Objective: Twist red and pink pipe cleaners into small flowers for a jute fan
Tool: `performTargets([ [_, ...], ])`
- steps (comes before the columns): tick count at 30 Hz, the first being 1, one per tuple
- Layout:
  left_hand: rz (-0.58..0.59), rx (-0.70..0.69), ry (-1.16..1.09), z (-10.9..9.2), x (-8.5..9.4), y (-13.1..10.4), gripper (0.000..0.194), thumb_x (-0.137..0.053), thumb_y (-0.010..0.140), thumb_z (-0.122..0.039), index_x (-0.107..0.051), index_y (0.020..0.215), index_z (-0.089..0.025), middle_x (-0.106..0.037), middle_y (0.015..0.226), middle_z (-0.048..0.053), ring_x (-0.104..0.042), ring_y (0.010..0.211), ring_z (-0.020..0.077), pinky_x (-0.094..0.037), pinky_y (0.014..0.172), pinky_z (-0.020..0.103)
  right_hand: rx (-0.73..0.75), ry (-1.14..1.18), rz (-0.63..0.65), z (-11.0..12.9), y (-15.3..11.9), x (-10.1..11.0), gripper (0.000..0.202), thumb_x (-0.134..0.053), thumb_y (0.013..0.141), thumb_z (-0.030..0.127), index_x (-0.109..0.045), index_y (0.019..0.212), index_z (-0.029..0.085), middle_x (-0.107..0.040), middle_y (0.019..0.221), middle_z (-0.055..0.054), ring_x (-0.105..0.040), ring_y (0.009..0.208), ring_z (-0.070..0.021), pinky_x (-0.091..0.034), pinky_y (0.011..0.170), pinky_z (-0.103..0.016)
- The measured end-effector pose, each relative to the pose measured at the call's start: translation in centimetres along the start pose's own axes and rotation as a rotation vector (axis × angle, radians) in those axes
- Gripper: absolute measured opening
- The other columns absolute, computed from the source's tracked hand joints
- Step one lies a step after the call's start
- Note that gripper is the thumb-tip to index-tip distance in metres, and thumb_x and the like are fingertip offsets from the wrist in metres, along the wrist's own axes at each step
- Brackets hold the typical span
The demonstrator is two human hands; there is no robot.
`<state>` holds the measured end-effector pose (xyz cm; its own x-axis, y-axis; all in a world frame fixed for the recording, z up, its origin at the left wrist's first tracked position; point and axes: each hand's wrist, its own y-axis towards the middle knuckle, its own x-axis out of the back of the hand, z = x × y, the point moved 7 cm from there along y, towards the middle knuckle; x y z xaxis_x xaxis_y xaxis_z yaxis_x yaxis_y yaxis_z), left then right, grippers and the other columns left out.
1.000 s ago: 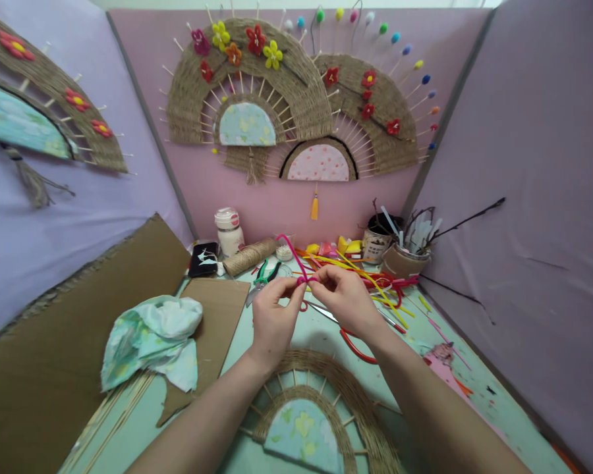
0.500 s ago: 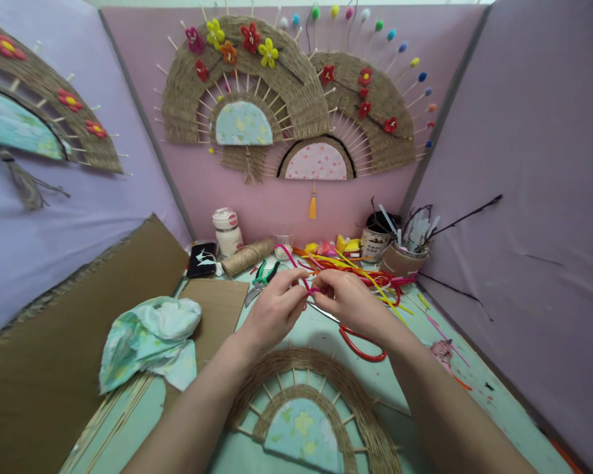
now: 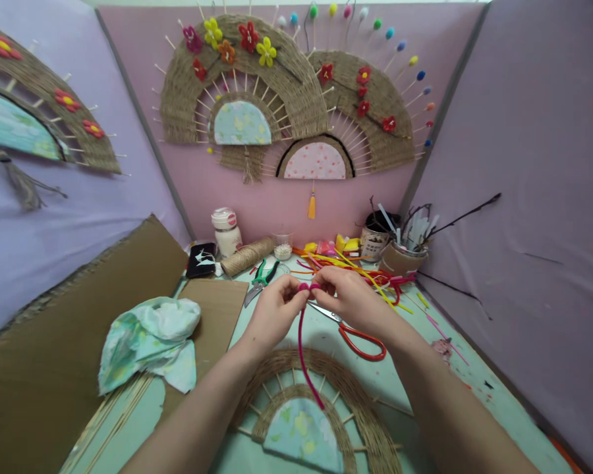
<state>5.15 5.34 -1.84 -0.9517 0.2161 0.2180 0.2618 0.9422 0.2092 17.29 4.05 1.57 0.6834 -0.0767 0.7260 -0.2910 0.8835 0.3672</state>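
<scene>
A magenta pipe cleaner [image 3: 304, 355] is pinched between both hands, its upper part bent into small loops and its long end hanging down toward me. My left hand [image 3: 279, 306] is closed on it at the left loop. On the right loop, the fingers of my right hand [image 3: 348, 293] are closed too. Red-handled scissors [image 3: 360, 342] lie on the table just under my right hand, partly covered by it. Closer to me rests a woven twine fan [image 3: 291, 362] with a floral fabric half-circle [image 3: 304, 431]; my forearms cover its sides.
Green-handled pruners [image 3: 261, 280], a twine roll [image 3: 247, 257] and a white bottle [image 3: 226, 232] stand or lie behind my left hand. Loose pipe cleaners [image 3: 375, 280] spread behind the right. Crumpled fabric [image 3: 151, 339] and cardboard [image 3: 217, 313] are at left; a jar of twigs [image 3: 402, 258] stands back right.
The pipe cleaner's long end has swung from pointing up and away behind my hands to hanging down toward the fan. Both hands stay in nearly the same place.
</scene>
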Motion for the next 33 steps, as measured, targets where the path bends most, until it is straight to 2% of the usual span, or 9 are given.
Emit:
performTargets([
  [6, 0.025, 0.184, -0.245, 0.4, -0.3, -0.2, 0.02, -0.064, 0.07, -0.034, -0.056, 0.071, -0.015, -0.057, 0.062, -0.001, -0.051, 0.058, 0.0098, -0.04, 0.059, 0.023, -0.009, 0.023, -0.016, 0.2, 0.1, -0.1, 0.008, -0.053, 0.078, 0.018, -0.057, 0.071, 0.016, -0.057, 0.068, 0.0, -0.047, 0.062, -0.0113, -0.031, 0.056, -0.022],
  [14, 0.233, 0.272, -0.285, 0.0, -0.4, -0.6, 0.016, -0.064, 0.071, -0.029, -0.057, 0.069, -0.014, -0.061, 0.069, 0.002, -0.048, 0.056, 0.0073, -0.037, 0.054, 0.02, 0.097, 0.173, 0.108, 1.0, -0.2, -0.4, 0.01, -0.05, 0.081, 0.016, -0.058, 0.075, 0.017, -0.059, 0.073, 0.001, -0.051, 0.066, -0.0106, -0.037, 0.061, -0.021],
  [21, 0.02, 0.109, -0.067, 0.6, 0.9, 0.4, 0.017, -0.062, 0.072, -0.031, -0.059, 0.078, -0.016, -0.062, 0.069, 0.002, -0.056, 0.063, 0.0121, -0.042, 0.058, 0.023, -0.059, 0.244, -0.008, -0.8, 0.5, -0.7, 0.012, -0.05, 0.081, 0.02, -0.06, 0.078, 0.015, -0.061, 0.071, 0.0, -0.051, 0.063, -0.0107, -0.037, 0.057, -0.022],
  [25, -0.024, 0.092, -0.06, 0.7, 1.0, 0.4, 0.016, -0.062, 0.072, -0.03, -0.059, 0.079, -0.016, -0.062, 0.067, 0.0, -0.056, 0.061, 0.0116, -0.043, 0.057, 0.023, -0.097, 0.328, -0.02, -1.1, 0.6, -0.9, 0.012, -0.052, 0.08, 0.023, -0.061, 0.082, 0.015, -0.062, 0.074, -0.001, -0.053, 0.064, -0.0109, -0.04, 0.058, -0.022],
  [30, -0.025, 0.093, -0.067, 0.5, 0.8, 0.3, 0.02, -0.061, 0.072, -0.032, -0.061, 0.083, -0.015, -0.064, 0.071, 0.002, -0.057, 0.064, 0.0122, -0.043, 0.058, 0.023, -0.156, 0.436, -0.037, -1.4, 0.6, -1.3, 0.014, -0.054, 0.08, 0.026, -0.06, 0.076, 0.015, -0.059, 0.065, 0.0, -0.052, 0.057, -0.0103, -0.038, 0.052, -0.021],
  [33, -0.037, 0.079, -0.035, 0.5, 0.8, 0.3, 0.021, -0.06, 0.073, -0.034, -0.064, 0.081, -0.015, -0.064, 0.068, 0.002, -0.055, 0.061, 0.0118, -0.042, 0.057, 0.023, -0.143, 0.492, -0.052, -1.2, 0.7, -1.5, 0.013, -0.054, 0.079, 0.027, -0.059, 0.074, 0.016, -0.059, 0.065, 0.001, -0.052, 0.057, -0.0102, -0.039, 0.053, -0.021],
])
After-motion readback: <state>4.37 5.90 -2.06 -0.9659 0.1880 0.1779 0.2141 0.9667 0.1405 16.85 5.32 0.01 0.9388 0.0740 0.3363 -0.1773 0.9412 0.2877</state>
